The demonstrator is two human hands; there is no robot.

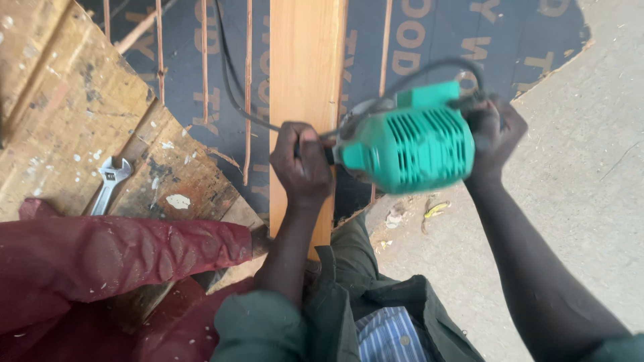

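A green power tool (406, 144) with a vented housing, likely a router, sits at the right edge of a long pale wooden plank (305, 74). My left hand (302, 161) grips the tool's left handle over the plank. On the tool's right handle my right hand (493, 134) is closed. A black cord (231, 74) runs from the tool up and away over the dark board. The bit and the tool's base are hidden under the housing.
A dark printed sheet (429, 40) lies under the plank with thin wooden strips (248, 80) on it. At the left a paint-spattered wooden bench (74, 114) holds an adjustable wrench (107, 181). A dark red cloth (100, 255) lies below it. Concrete floor (577, 188) on the right.
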